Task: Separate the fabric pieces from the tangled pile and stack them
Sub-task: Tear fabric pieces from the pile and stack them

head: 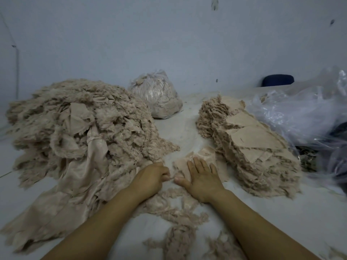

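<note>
Pressing the fabric piece flat between tangled pile and stack, the right hand lay spread while the left hand pinched its frayed edge; light, limp cloth, probably best gripped at an edge.

Tangled pile lies left, stack right, bag behind.

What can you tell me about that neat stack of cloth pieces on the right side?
The stack of cloth pieces is a long, low pile of beige fabric cut into flat pieces, laid one on another with frayed, fuzzy edges. It rests on the pale floor, running from the clear plastic bags toward the person. Neither hand touches it; the right hand presses a separate piece just beside its near end.
</note>
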The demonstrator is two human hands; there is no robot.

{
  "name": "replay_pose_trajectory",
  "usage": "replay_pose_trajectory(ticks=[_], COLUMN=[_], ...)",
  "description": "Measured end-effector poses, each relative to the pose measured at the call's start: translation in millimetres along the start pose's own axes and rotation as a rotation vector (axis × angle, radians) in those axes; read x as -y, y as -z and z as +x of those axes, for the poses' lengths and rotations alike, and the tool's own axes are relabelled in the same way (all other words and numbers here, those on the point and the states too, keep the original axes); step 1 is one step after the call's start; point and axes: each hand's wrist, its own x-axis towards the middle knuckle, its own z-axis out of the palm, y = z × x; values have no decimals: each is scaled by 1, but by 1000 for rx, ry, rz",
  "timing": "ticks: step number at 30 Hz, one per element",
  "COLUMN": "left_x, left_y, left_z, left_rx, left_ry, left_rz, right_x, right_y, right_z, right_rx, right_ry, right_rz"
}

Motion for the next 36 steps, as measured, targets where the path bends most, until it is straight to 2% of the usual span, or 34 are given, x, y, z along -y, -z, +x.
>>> replay_pose_trajectory(ticks=[4, 6, 9, 11, 13, 16, 18, 20, 21, 27, 31, 34, 36], left_x=[8, 6, 8, 15, 24, 38, 44, 45, 44, 17, -20, -27, -23], left_y=[20, 27, 43, 55, 65, 67, 61, 57, 56, 60, 50, 56, 67], left_z=[-36, -50, -65, -75, -90, -112, -124, -130, -132, -133, -137, -129, -119], left_rx=[132, 156, -19, -155, -141, 54, -16, -137, -139, 299, 439, 593, 610], left_ry=[-146, -187, -132, -141, -158, -148, -167, -172, -162, -202, -278, -202, -86], left_rz=[-237, -234, -222, -201, -167, 16, 93, 97, 71, -220, -419, -394, -407], right_x=[-1, 2, 9, 19, 37, 58, 58, 54, 51, 15, -18, -24, -22], right_y=[2, 5, 14, 22, 29, 14, 3, 3, 4, 9, 16, 15, 14], right_z=[0, -3, -14, -25, -40, -57, -60, -62, -65, -103, -124, -131, -132], right_rx=[2, -20, -215, -381, -313, -62, -22, -57, -70, -16, -63, -75, -103], right_ry=[-12, -17, 44, 213, 415, 611, 602, 542, 522, 565, 480, 463, 455], right_rz=[-6, 15, 111, 279, 410, 283, 231, 301, 339, 321, 348, 364, 367])
